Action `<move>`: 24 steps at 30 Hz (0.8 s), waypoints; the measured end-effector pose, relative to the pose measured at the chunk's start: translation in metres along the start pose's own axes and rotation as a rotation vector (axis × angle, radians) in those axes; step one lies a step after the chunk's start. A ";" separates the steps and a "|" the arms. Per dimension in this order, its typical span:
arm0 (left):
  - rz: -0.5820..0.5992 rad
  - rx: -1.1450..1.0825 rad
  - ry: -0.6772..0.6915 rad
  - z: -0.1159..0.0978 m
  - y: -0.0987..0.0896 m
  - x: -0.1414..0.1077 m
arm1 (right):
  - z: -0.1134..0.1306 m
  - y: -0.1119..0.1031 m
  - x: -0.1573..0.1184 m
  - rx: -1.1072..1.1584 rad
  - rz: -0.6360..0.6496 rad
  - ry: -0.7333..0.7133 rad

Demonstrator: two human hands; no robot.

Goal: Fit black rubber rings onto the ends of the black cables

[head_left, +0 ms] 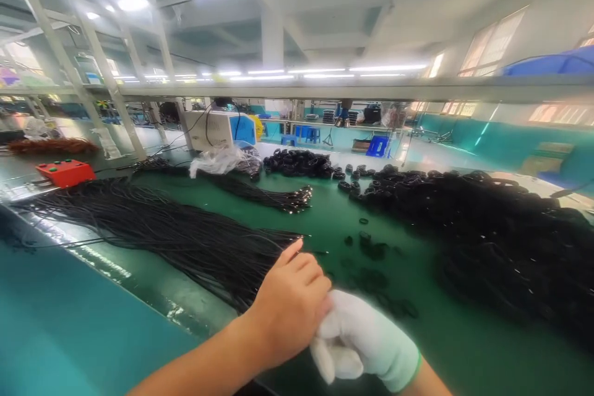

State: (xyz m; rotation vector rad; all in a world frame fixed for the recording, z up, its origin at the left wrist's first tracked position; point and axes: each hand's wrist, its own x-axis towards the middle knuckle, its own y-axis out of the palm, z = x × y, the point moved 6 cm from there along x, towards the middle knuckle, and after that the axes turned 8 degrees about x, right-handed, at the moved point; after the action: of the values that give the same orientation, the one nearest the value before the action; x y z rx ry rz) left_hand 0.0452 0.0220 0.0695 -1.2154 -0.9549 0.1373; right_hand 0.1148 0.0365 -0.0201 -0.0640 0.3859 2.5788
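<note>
My left hand [292,306] is bare and sits at the lower middle, its fingers curled toward my right hand and one finger partly raised. My right hand [364,337] wears a white knitted glove with a green-edged cuff, its fingers bent. The two hands meet, bare fingertips against the gloved fingers. Whatever may lie between them is hidden. Just behind and left of my left hand, a thick bundle of black cables [185,235] lies along the bench, its ends near my knuckles. A smaller bundle of black cables [269,195] with shiny tips lies farther back.
A big heap of black coiled cables [501,241] covers the right of the green bench top [325,216], with small black rings [363,221] nearby. A red button box [66,172] stands at left. Behind are a white-and-blue machine [223,130], clear plastic bags [223,161] and a metal shelf rail [297,91].
</note>
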 end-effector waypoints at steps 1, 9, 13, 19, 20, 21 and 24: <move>0.028 0.001 -0.010 0.001 0.006 0.000 | -0.003 0.000 0.000 -0.005 0.001 -0.008; 0.227 -0.174 -0.113 0.007 0.036 -0.008 | -0.001 -0.006 0.006 -0.066 0.028 -0.174; 0.210 -0.163 -0.112 0.005 0.038 -0.011 | 0.002 -0.015 0.031 -0.056 0.007 -0.327; 0.190 -0.157 -0.122 0.005 0.042 -0.014 | -0.005 -0.019 0.055 0.014 -0.118 -0.610; 0.193 -0.159 -0.128 0.005 0.043 -0.014 | -0.006 -0.018 0.056 0.031 -0.119 -0.583; 0.199 -0.161 -0.131 0.006 0.044 -0.015 | -0.006 -0.018 0.054 0.062 -0.113 -0.546; 0.207 -0.169 -0.123 0.009 0.041 -0.014 | 0.000 -0.016 0.039 0.235 -0.058 -0.389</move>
State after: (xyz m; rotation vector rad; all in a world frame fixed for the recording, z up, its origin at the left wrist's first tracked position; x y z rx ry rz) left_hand 0.0460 0.0368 0.0284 -1.4746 -0.9604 0.3032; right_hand 0.0890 0.0687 -0.0293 0.4937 0.5231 2.3969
